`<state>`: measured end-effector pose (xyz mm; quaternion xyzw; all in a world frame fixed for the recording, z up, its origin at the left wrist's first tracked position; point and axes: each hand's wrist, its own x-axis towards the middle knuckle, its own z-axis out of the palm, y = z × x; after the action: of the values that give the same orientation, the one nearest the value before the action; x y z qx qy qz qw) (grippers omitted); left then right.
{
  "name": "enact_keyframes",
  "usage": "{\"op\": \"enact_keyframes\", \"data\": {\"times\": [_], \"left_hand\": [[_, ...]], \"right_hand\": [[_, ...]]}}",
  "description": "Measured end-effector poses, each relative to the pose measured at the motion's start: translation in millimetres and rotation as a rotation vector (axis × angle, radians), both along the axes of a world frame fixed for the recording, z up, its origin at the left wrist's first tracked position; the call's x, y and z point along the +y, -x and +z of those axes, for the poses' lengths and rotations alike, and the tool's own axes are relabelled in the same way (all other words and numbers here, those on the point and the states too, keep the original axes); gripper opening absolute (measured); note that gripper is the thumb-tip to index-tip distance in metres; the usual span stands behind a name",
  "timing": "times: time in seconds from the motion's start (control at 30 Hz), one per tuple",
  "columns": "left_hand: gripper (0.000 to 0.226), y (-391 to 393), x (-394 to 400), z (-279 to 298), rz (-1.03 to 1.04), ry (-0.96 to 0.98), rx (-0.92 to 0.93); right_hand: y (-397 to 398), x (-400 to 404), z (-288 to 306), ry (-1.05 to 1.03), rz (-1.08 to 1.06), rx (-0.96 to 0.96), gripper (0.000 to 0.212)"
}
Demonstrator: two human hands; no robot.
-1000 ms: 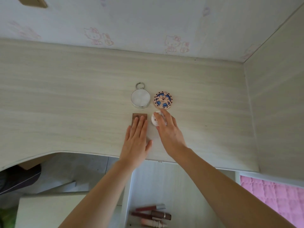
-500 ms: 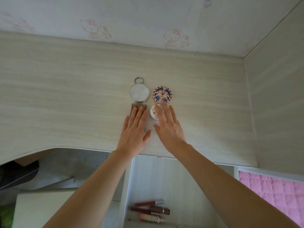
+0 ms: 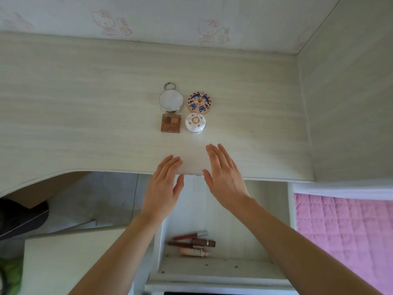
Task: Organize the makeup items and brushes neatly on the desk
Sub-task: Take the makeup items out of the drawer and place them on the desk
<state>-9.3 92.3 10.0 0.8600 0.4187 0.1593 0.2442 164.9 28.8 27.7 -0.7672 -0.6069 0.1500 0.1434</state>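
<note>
While both hands hover empty: the four compacts sit in a two-by-two block mid tabletop [image 3: 85, 103].
Left grip: left hand [image 3: 163, 186] flat, fingers straight, holding nothing, at the tabletop's front edge.
Right grip: right hand [image 3: 223, 177] likewise spread and empty, just short of the block.
Step in hand: judged as fetching the next items; bring them up one at a time and lay them parallel beside the block, edges aligned.
Count, tabletop: one mirror compact [image 3: 171, 101], one blue patterned compact [image 3: 199, 102], one brown palette [image 3: 171, 123], one white compact [image 3: 195, 122].
Count, shelf below: about four lip tubes [image 3: 192, 243].
Brushes: none visible.
</note>
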Motion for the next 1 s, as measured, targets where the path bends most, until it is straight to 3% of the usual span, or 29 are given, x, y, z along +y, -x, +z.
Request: {"op": "enact_keyframes", "data": {"times": [0.27, 0.53, 0.73, 1.0], "left_hand": [[0.019, 21.8, -68.1, -22.8, -0.086, 0.072, 0.007], [0.002, 31.8, -111.1, -76.4, -0.143, 0.239, 0.198], [0.011, 23.9, -114.5, -117.9, -0.171, 0.353, 0.404], [0.013, 16.3, -120.7, -148.3, -0.281, 0.456, 0.597]], "right_hand": [[28.0, -95.9, -28.3, 0.019, 0.037, 0.049, 0.053], [42.0, -157.3, -91.6, 0.478, 0.109, 0.209, 0.049], [43.2, -155.5, -129.7, 0.679, 0.22, 0.194, 0.033], [63.4, -153.3, -161.8, 0.735, 0.266, 0.1, 0.03]]}}
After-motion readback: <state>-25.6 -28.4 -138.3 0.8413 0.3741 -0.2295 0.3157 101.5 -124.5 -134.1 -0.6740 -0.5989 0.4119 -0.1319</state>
